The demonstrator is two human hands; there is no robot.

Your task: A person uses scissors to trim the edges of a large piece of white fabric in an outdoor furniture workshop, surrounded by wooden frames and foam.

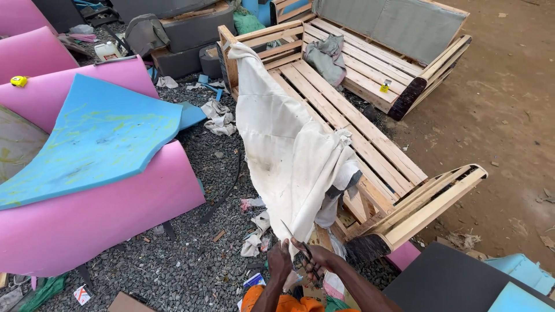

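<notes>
White cloth (289, 150) draped lengthwise | scissors (296, 241) point up-left | right hand (318, 260) grips scissors | left hand (280, 260) clasps cloth

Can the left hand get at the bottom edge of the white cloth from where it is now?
Probably yes: the left hand is right at the white cloth's hanging lower edge, with nothing between; the right hand holds scissors alongside.

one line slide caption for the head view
Both hands, left hand and right hand, hold scissors at white cloth draped over a wooden sofa frame.
</notes>
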